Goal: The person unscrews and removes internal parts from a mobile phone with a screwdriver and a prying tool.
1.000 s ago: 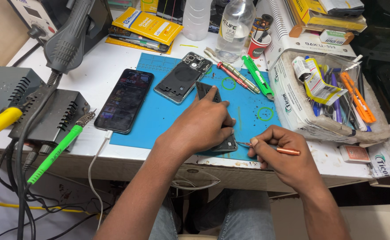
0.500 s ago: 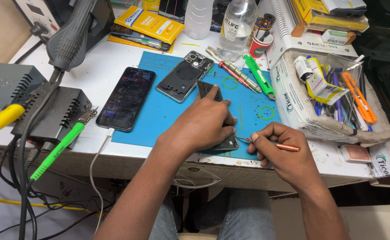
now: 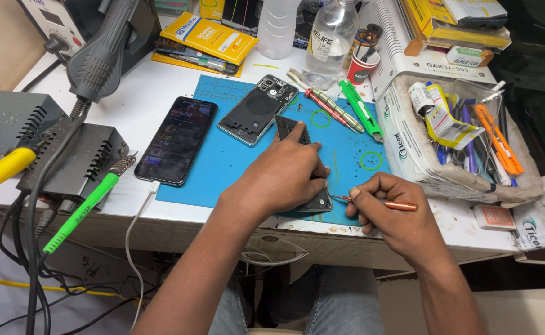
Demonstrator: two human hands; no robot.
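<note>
Barely shifted since the earlier frames: left hand (image 3: pixel 288 177) kept flat over the opened phone (image 3: pixel 303 167), right hand (image 3: pixel 387 211) kept beside it, screwdriver tip drawn a touch closer to the phone's near right corner.

Left hand: palm down, fingers together and lightly curled, forefinger stretched toward the phone's far end, pressing the dark body onto the blue mat (image 3: pixel 223 167). Phone mostly covered; only far end and near right corner showing, close to the near edge of the mat and the table (image 3: pixel 136 105).

Right hand: closed in a pinch around a copper-coloured screwdriver (image 3: pixel 384 203), thumb and forefinger near the front of the handle, other fingers folded under. Shaft pointing left, tip at or just beside the phone's near right corner; contact too small to tell.

Farther left on the mat: a phone back cover (image 3: pixel 257 108) lying face up, inside showing. Left again, half off the mat: a second phone (image 3: pixel 178 147), screen lit, white cable at its near end. Far right of the mat: red and green screwdrivers (image 3: pixel 340 108) side by side. Right of the hands: a plastic-wrapped tray of tools (image 3: pixel 464 139). Far left: soldering station (image 3: pixel 67 158) with a green-handled iron (image 3: pixel 86 208).
</note>
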